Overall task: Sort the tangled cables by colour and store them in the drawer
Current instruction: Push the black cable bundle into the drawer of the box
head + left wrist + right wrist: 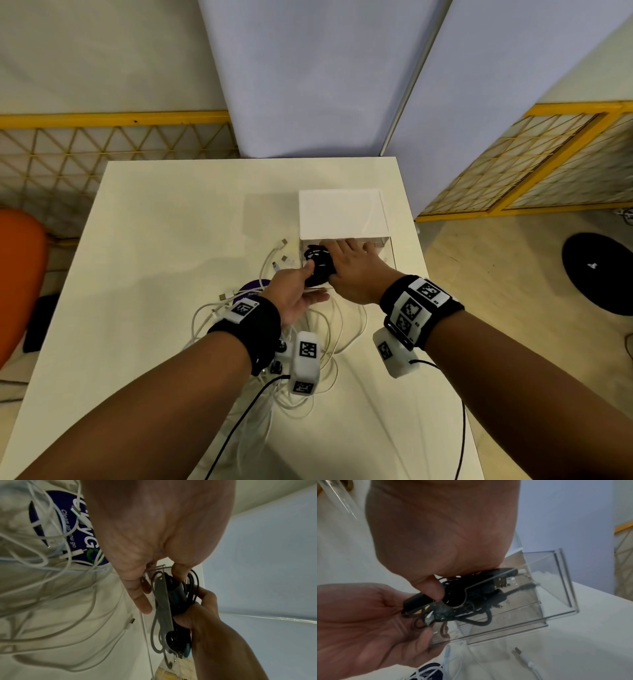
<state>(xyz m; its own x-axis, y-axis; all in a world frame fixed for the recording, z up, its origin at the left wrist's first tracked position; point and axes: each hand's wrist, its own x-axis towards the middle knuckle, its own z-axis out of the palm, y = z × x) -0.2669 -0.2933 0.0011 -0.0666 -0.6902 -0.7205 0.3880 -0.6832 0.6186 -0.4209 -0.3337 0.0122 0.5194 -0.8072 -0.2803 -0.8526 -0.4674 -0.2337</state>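
A bundle of black cables (318,266) sits at the left front corner of the clear drawer (391,255), pulled out of a white case (342,212). My left hand (310,274) pinches the bundle (173,596) at the drawer's front wall, thumb on top. My right hand (346,253) reaches into the drawer from above, its fingers curled round the same bundle (471,592) and its thumb pressed into the coil. The rest of the drawer (556,588) holds nothing else I can see. Tangled white cables (318,346) lie on the table under my wrists.
A purple round disc (251,287) lies under the white cables (51,588), left of the drawer. An orange chair (17,274) stands left of the table and a black round base (599,274) is on the floor at the right. Partition panels and a yellow lattice fence stand behind.
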